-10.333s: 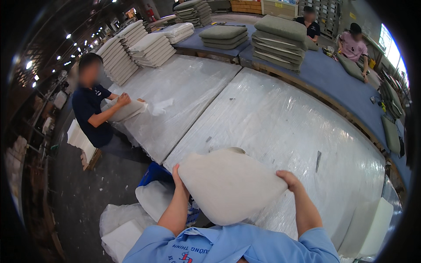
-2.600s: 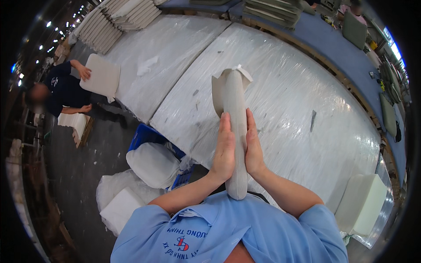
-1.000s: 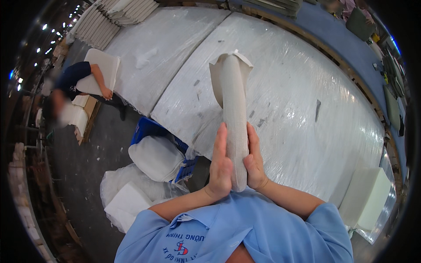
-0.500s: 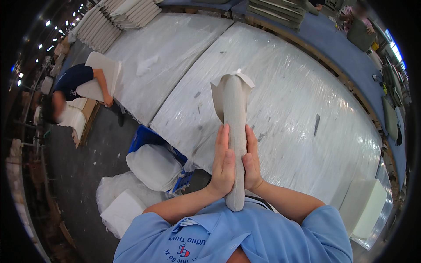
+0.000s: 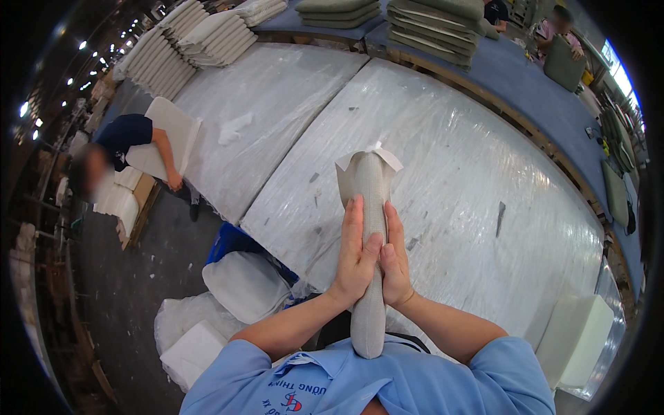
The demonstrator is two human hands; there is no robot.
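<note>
Upright and edge-on in front of my chest stands a seat cushion [image 5: 369, 328] in light grey-beige fabric. Its near end rests against my shirt, and loose fabric flaps [image 5: 351, 173] stick out at the far end. My left hand [image 5: 354, 259] presses flat on one face, and my right hand [image 5: 395, 270] presses on the other. Both thumbs lie close together over the near edge, fingers pointing away from me. The cushion is squeezed between the two palms; its broad faces are mostly hidden.
A plastic-wrapped worktable [image 5: 443, 166] lies ahead. A blue crate [image 5: 232, 241] with pale cushions stands lower left, and a white foam block [image 5: 577, 332] lower right. A co-worker [image 5: 128, 142] holds a cushion at left. Cushion stacks [image 5: 432, 31] line the back.
The view has tilted up slightly. The cushion sits lower and nearer my chest, and my thumbs have come closer together over its edge. The co-worker still holds the pale cushion.
</note>
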